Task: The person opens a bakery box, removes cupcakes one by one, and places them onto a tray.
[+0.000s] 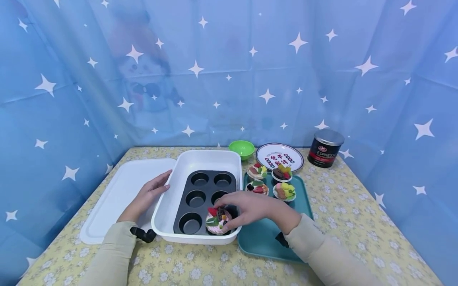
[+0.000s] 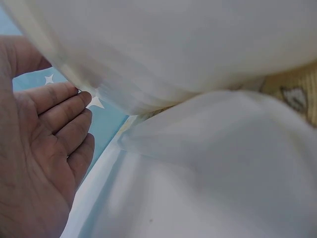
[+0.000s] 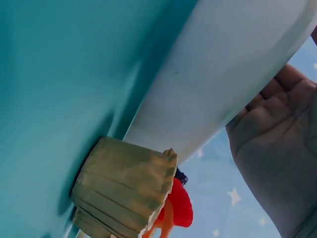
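A cupcake (image 1: 216,223) with pink cream, a strawberry and green leaves is at the front right cup of a dark muffin tin (image 1: 185,202). My right hand (image 1: 247,206) holds it between thumb and fingers; how deep it sits in the cup is hidden. The tin lies inside a white rectangular container (image 1: 195,239). At the container's left side, my left hand (image 1: 147,196) touches the outer wall near the rim with its fingers extended, as the left wrist view also shows. Under my right forearm lies a teal tray (image 1: 257,242) with several fruit-topped cupcakes (image 1: 285,191) at its back.
A white lid (image 1: 111,198) lies flat left of the container. Behind the tray stand a green bowl (image 1: 241,148), a printed plate (image 1: 272,151) and a dark espresso can (image 1: 324,149). A floral cloth (image 1: 343,214) covers the table, with blue starred curtains around it.
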A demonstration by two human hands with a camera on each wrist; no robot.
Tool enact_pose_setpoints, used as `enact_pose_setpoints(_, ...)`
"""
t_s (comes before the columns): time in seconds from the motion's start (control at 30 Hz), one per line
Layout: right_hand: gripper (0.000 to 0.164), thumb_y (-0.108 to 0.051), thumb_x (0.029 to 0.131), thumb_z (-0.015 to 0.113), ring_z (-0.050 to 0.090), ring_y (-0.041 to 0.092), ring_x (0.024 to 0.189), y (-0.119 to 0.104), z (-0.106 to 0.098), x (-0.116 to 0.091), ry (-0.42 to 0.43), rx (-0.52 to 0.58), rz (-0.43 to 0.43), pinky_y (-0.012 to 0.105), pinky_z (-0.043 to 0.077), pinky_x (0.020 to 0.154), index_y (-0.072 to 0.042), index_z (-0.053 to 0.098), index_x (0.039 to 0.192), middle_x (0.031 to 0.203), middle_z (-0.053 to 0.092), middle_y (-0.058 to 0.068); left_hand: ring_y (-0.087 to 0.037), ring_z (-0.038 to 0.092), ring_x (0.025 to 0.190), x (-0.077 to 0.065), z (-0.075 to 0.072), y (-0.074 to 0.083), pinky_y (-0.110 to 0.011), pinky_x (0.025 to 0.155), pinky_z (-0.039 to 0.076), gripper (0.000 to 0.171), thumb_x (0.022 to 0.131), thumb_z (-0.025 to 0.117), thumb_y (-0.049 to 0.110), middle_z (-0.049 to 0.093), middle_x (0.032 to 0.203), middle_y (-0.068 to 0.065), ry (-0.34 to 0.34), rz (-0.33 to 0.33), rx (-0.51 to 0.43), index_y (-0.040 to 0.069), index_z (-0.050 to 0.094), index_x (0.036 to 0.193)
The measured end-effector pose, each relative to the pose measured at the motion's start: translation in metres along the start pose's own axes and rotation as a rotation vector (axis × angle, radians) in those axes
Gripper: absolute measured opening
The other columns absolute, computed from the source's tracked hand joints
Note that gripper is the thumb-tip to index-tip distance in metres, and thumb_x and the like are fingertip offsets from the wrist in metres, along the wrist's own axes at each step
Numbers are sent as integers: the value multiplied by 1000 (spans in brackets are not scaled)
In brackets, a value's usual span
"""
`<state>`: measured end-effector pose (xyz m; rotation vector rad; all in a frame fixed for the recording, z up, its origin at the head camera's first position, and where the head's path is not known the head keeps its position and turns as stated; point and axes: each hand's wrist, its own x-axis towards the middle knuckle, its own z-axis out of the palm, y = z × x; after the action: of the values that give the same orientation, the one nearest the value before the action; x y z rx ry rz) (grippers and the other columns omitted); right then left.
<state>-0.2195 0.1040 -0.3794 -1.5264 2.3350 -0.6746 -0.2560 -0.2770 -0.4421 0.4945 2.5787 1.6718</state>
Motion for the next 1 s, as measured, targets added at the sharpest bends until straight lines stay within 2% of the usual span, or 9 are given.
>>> enact_pose_setpoints(0.2,69,-60,89,69,55,9,125,-2,5,2,-14,-81,77,33,49,102,-24,53,145,143,54,-6,-31,23,151,0,0,1,-58,119,20,59,105,55,24,29,164,-7,-1,-3,-1,17,33,159)
enact_pose_setpoints(0.43,70,-57,88,72,57,7,110,-14,6,6,-27,-116,147,30,52,93,-22,52,145,139,56,-6,-31,23,151,1,-1,1,-57,120,19,59,104,55,25,29,164,-7,2,-1,0,16,33,159)
enact_pose_setpoints(0.73,62,-48,88,76,56,4,96,-20,11,10,-10,-137,157,23,51,83,-20,56,140,123,59,-10,-31,23,151,1,-2,0,-58,120,19,58,105,54,24,29,164,-7,9,-2,15,18,34,159)
enact_pose_setpoints(1.0,63,-50,88,75,55,3,98,-19,12,10,-3,-147,143,23,51,86,-19,57,140,123,60,-10,-31,23,151,0,-1,0,-59,120,19,58,105,55,24,29,163,-7,8,7,15,18,34,159)
